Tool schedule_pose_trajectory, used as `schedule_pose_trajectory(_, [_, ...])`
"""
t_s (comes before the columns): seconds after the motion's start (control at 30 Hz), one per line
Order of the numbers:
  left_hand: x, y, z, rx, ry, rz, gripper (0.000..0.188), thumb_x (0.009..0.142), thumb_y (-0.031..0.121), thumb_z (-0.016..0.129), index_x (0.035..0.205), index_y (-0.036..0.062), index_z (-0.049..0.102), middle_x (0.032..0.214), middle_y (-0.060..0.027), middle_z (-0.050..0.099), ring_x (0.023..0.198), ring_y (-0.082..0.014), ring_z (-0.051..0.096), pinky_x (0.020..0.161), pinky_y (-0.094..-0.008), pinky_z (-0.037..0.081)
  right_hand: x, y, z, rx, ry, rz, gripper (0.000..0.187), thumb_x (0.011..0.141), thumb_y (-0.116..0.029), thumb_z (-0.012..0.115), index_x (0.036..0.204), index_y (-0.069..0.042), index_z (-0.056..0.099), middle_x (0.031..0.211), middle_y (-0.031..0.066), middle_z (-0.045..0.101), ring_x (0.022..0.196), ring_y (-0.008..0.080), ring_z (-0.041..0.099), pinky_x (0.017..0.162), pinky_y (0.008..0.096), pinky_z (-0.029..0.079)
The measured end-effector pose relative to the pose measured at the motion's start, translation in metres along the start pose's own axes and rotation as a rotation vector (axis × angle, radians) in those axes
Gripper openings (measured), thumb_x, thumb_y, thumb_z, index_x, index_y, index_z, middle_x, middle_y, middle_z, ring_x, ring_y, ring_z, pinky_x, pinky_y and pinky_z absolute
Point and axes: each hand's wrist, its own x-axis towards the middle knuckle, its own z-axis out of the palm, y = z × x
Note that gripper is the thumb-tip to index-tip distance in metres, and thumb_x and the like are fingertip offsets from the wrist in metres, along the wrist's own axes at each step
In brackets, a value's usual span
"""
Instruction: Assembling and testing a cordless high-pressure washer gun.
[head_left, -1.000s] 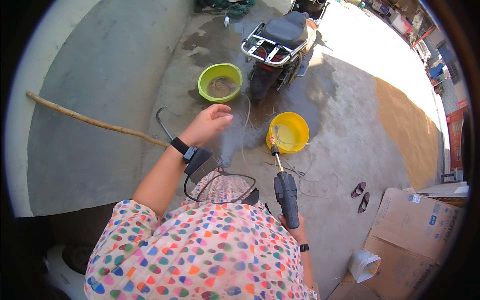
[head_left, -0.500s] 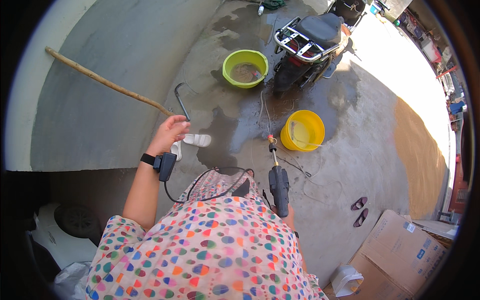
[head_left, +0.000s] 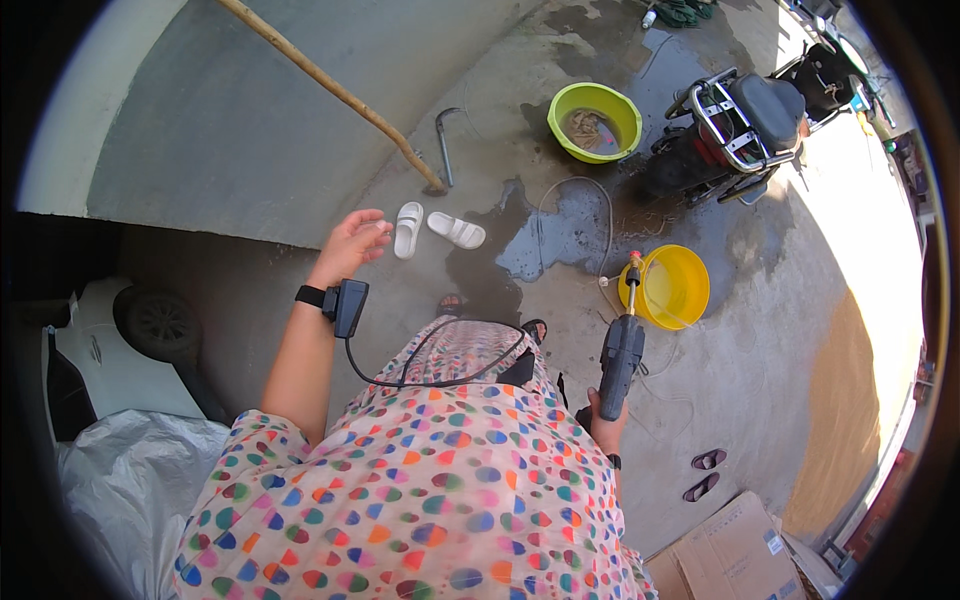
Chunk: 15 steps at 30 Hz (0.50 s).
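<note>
My right hand (head_left: 607, 425) grips a black pressure-washer spray gun (head_left: 622, 362) by its handle, low in front of my right side. The gun's metal lance points away from me, and its red-and-brass tip (head_left: 634, 262) overlaps the left rim of a yellow bucket (head_left: 697, 300) holding cloudy liquid. Out to the left, my left hand (head_left: 357, 240) hangs in the air with loosely bent fingers and nothing in it. Beyond it stand white sandals (head_left: 455, 231) on the concrete, close to the foot of a long wooden stick (head_left: 335, 90) leaning on the wall.
A lime-green basin (head_left: 620, 105) with murky water sits farther off, beside a parked motorbike (head_left: 768, 110). Thin hose (head_left: 608, 215) loops over the wet floor. Dark slippers (head_left: 702, 487), cardboard (head_left: 730, 555) and spread grain (head_left: 835, 410) lie right. A white car (head_left: 120, 350) stands left.
My view has turned left, so basin, bucket and motorbike sit farther right. The spray gun has swung right, its tip now over the bucket's edge. My left hand stays empty.
</note>
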Motion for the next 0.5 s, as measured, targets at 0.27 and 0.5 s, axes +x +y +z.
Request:
schedule_pose_trajectory(0.27, [0.007,-0.002,-0.024,0.035,0.013,-0.003,0.038,0.095,0.024,0.062,0.129,0.0077,0.052,0.118,-0.0068,0.065,0.102,-0.0138,0.06,0.083,-0.0287,0.051,-0.004,0.016,0.025,0.154,0.107,0.037,0.027,0.081,-0.017,0.078,0.094,-0.001,0.061,0.083,0.0042,0.062,0.076,0.0168,0.056,0.072,0.033,0.047])
schedule_pose_trajectory(0.5, [0.033,0.002,-0.094,-0.086,0.078,0.032,0.038,0.096,0.025,0.063,0.128,0.0091,0.052,0.118,-0.006,0.064,0.101,-0.0146,0.061,0.083,-0.029,0.05,-0.026,-0.044,0.038,0.245,0.202,0.207,0.02,0.083,-0.016,0.076,0.086,-0.004,0.06,0.073,-0.0003,0.058,0.061,0.0105,0.053,0.056,0.028,0.044])
